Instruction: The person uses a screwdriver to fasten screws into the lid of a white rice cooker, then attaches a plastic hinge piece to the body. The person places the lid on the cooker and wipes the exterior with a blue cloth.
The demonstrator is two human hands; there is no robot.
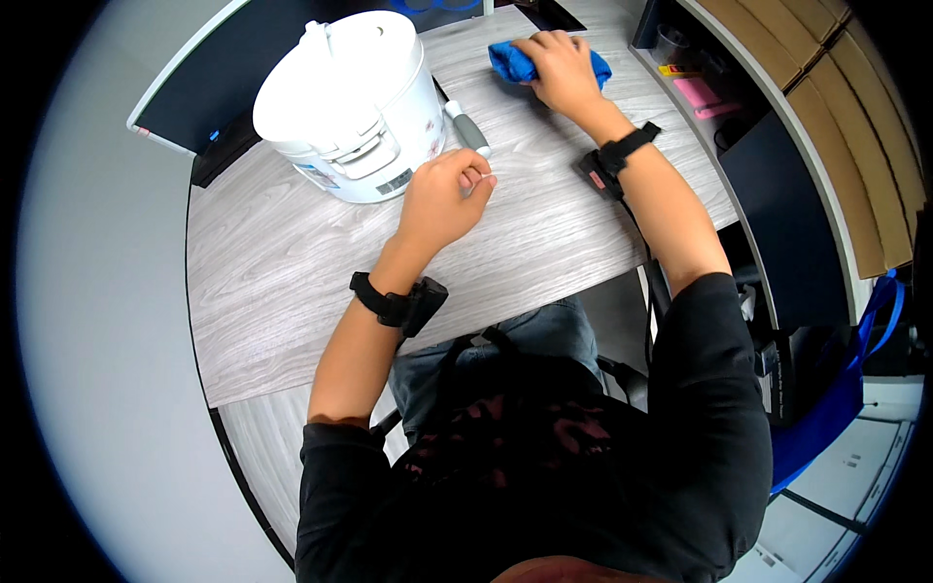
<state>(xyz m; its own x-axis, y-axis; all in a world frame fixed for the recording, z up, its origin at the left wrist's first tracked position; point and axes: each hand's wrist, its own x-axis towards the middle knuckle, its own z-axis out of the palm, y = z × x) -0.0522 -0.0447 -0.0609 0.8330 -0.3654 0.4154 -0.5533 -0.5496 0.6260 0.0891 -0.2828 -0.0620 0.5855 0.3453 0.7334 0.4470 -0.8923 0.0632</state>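
Note:
At the far right part of the desk, my right hand (562,73) is closed over a bunched blue cloth (512,62), pressing it on or just above the wood surface. My left hand (447,199) is held over the middle of the desk with its fingers curled in and the thumb near them; what they hold, if anything, is too small to make out. Just beyond it lies a grey and white handle-shaped object (469,131), partly hidden. A white rice cooker (345,97) with a carrying handle stands to the left of that object.
The grey wood-grain desk (282,301) is bounded by a dark partition (219,83) at the far left. On the right stands a shelf unit (792,223) holding pink paper (702,95), with cardboard boxes (826,146) behind it. A blue bag (826,428) hangs below.

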